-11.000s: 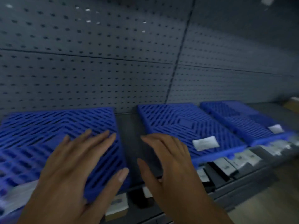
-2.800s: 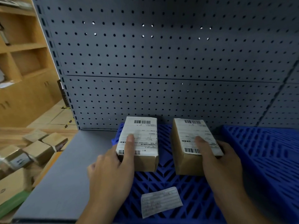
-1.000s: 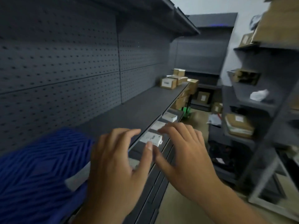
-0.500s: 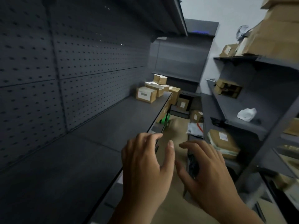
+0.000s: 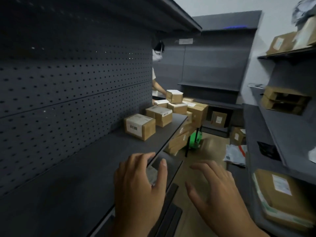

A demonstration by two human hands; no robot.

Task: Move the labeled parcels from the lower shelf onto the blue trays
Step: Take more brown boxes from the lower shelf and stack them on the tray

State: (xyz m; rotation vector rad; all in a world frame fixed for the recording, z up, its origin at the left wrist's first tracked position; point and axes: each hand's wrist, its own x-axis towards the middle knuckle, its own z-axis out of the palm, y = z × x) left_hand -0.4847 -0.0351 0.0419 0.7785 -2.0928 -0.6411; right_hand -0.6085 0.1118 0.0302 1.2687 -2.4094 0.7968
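Both hands empty. Left hand (image 5: 139, 187) spread, fingers loosely curved, over the front edge of the grey shelf (image 5: 71, 170). Right hand (image 5: 215, 189) open, palm down, out over the aisle, well clear of any box.

No blue tray in view. Labeled parcels (image 5: 139, 126) sit far ahead of the left hand, clustered on the far end of the shelf. Another person stands beyond that pile. A pale labeled scrap (image 5: 151, 173) shows just under the left fingertips, below the shelf edge; likely a parcel on the lower shelf, but too blurred and hidden to be sure. More boxes (image 5: 179, 142) lean below the shelf end, ahead of and between the hands.

Step in hand, as judged: reaching for the next parcels to carry.

How to do it well:
- Drop the hands below the shelf edge first; the lower tier is hidden from this angle, so look before grabbing.
- Take one parcel per hand, thumb on one long side, fingers on the other, label up.
- Leave the leaning boxes unless they are the target; pulling one may tip the rest.
- Lift clear of the shelf lip before drawing back, so a corner doesn't catch.
- Mind the other person's reach at the far pile.
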